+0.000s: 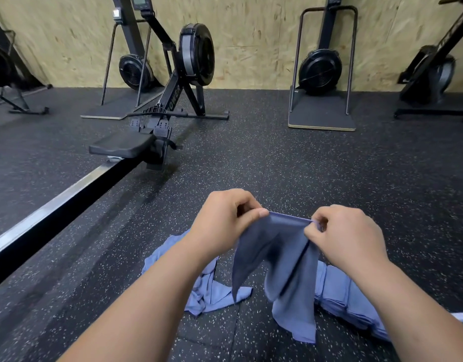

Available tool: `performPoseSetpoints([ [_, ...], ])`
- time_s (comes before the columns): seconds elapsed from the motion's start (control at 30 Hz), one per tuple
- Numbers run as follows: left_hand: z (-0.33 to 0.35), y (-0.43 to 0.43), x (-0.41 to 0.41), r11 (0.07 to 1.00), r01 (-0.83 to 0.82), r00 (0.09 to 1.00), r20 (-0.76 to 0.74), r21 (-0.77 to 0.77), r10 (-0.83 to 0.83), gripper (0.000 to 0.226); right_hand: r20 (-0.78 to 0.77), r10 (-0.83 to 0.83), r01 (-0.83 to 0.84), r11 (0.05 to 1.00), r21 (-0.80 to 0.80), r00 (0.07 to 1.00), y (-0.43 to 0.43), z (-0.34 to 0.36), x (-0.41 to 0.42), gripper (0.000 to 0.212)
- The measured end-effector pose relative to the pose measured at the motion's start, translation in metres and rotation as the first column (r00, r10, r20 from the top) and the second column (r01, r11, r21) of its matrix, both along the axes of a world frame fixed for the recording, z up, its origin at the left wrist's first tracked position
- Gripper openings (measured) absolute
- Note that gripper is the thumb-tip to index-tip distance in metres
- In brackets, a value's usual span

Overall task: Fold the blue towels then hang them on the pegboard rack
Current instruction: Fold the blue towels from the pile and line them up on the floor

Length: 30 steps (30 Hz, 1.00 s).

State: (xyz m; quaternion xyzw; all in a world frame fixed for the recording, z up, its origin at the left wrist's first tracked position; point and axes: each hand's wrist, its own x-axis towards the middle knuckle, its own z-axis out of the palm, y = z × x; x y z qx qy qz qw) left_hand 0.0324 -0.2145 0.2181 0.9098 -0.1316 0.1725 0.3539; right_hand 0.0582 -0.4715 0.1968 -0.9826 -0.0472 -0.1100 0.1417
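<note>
Two hands hold one blue towel (pixel 290 257) up over the floor (pixel 303 165). The left hand (pixel 225 220) and right hand (pixel 348 236) each pinch its top edge between thumb and curled fingers. Left of that towel lies one crumpled towel (pixel 209 291); right of it, one stack of folded towels (pixel 343 291). Beyond it stands one rowing machine (pixel 157 121).

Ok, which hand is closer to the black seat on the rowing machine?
Left. The left hand pinches the blue towel nearer the seat, which lies ahead and to its left; the right hand pinches the towel's other end, farther right.
</note>
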Motion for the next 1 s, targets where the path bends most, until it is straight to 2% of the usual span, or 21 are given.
performPoseSetpoints([
  [0.2,0.000,0.013,0.009,0.973,-0.215,0.975,0.039,-0.081,0.219,0.015,-0.026,-0.093,0.094,0.996,0.011,0.995,-0.029,0.000,0.010,0.010],
  [0.37,-0.002,0.023,0.009,0.875,-0.457,0.887,-0.009,-0.163,0.461,0.020,-0.032,-0.163,0.165,0.985,0.053,0.986,-0.056,-0.003,0.017,0.009],
  [0.47,-0.004,0.023,0.009,0.835,-0.512,0.855,-0.023,-0.204,0.519,0.017,-0.040,-0.158,0.161,0.984,0.075,0.987,-0.062,-0.003,0.020,0.009],
  [0.53,-0.007,0.019,0.010,0.840,-0.487,0.872,-0.074,-0.239,0.485,0.014,-0.059,-0.053,0.064,0.975,0.214,0.997,-0.057,-0.002,0.020,0.013],
  [0.63,-0.013,0.002,0.009,0.889,-0.360,0.932,-0.148,-0.284,0.330,0.007,-0.056,0.138,-0.104,0.910,0.401,0.989,-0.039,-0.003,0.018,0.015],
  [0.73,-0.018,-0.023,0.005,0.961,-0.130,0.981,-0.175,-0.246,0.088,0.025,0.014,0.268,-0.243,0.850,0.468,0.963,-0.020,-0.006,0.013,0.020],
  [0.83,-0.024,-0.046,0.000,0.990,0.014,0.983,-0.179,-0.141,-0.039,0.033,0.063,0.358,-0.340,0.796,0.500,0.932,-0.005,-0.003,0.007,0.024],
  [0.93,-0.028,-0.055,-0.001,0.994,0.024,0.984,-0.172,-0.111,-0.043,0.026,0.068,0.447,-0.425,0.778,0.462,0.892,0.001,0.000,0.003,0.017],
  [1.0,-0.028,-0.056,-0.001,0.992,0.031,0.982,-0.182,-0.121,-0.053,0.037,0.080,0.474,-0.463,0.789,0.403,0.877,0.000,0.000,0.003,0.014],
])
